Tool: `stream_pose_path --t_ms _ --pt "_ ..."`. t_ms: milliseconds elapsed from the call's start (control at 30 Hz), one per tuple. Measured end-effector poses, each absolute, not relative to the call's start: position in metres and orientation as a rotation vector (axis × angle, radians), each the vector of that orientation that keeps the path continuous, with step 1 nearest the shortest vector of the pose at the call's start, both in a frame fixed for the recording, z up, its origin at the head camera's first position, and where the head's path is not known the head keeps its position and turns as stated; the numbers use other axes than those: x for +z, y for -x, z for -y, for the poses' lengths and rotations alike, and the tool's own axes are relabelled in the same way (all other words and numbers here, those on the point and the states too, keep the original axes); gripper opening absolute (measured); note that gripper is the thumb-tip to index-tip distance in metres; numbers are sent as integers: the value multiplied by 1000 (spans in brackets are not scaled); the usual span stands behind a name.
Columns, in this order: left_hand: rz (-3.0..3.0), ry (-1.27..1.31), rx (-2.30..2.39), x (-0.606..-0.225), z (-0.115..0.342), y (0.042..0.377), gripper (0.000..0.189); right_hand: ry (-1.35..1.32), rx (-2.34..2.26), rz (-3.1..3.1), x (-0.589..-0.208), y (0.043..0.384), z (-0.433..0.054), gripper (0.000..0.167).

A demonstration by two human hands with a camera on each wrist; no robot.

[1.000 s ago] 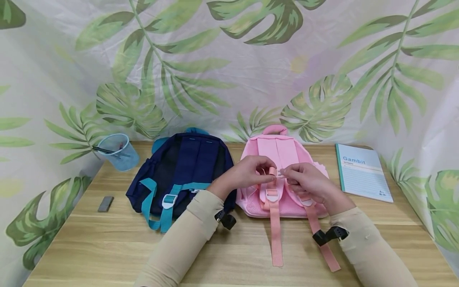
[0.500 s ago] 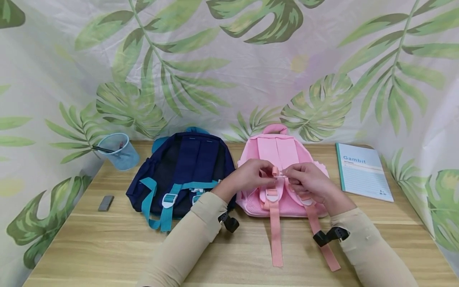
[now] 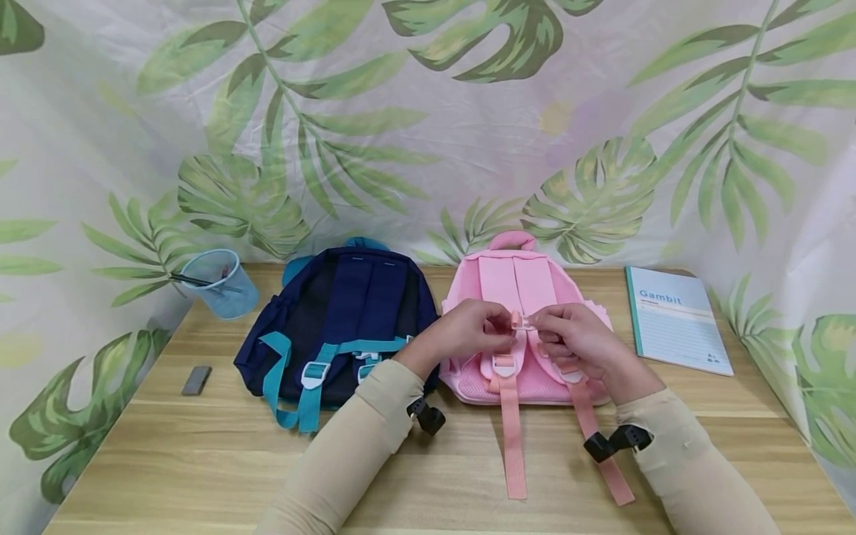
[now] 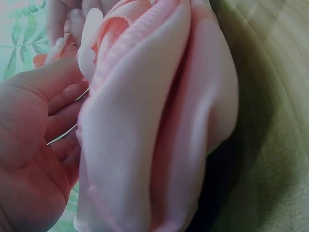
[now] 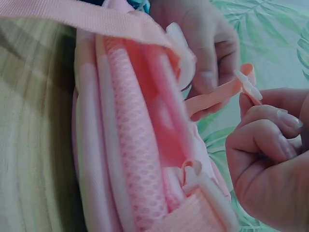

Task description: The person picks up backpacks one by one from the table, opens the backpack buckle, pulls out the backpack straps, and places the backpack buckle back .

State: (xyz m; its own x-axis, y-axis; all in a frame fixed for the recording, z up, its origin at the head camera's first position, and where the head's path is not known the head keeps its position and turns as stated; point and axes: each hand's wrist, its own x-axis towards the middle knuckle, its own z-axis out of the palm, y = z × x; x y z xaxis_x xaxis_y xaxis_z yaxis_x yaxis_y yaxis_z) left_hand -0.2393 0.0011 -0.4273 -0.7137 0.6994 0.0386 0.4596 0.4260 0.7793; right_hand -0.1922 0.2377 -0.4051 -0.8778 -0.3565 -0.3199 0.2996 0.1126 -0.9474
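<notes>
A pink backpack (image 3: pixel 498 273) lies with its shoulder straps facing up, and both hands meet over its middle. My left hand (image 3: pixel 468 327) pinches a short coral webbing strap (image 5: pixel 210 99). Thumb and finger of my right hand (image 3: pixel 578 334) pinch the end where a white plastic buckle (image 5: pixel 248 85) sits, with the webbing looped through it. In the left wrist view, the backpack's side hides part of the left fingers. Below the hands, a white adjuster (image 3: pixel 504 365) carries a long coral strap (image 3: pixel 513 446) hanging onto the table.
Left of the pink bag lies a navy backpack (image 3: pixel 307 297) with teal straps, partly behind the left forearm. A blue mesh pen cup (image 3: pixel 230 293) and a grey eraser (image 3: pixel 197 380) stand further left. On the right is a notebook (image 3: pixel 678 319). A leaf-print curtain (image 3: pixel 468 134) backs the table (image 3: pixel 441 475).
My left hand has shifted slightly right, closer to the right hand, and the small coral loop has moved right with it. My right hand stays almost in place.
</notes>
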Motion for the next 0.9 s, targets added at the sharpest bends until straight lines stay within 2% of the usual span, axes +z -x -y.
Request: stream_pose_path --t_ms 900 --pt "-2403 -942 1085 -433 -5 237 11 65 -1917 -1879 -403 189 -235 27"
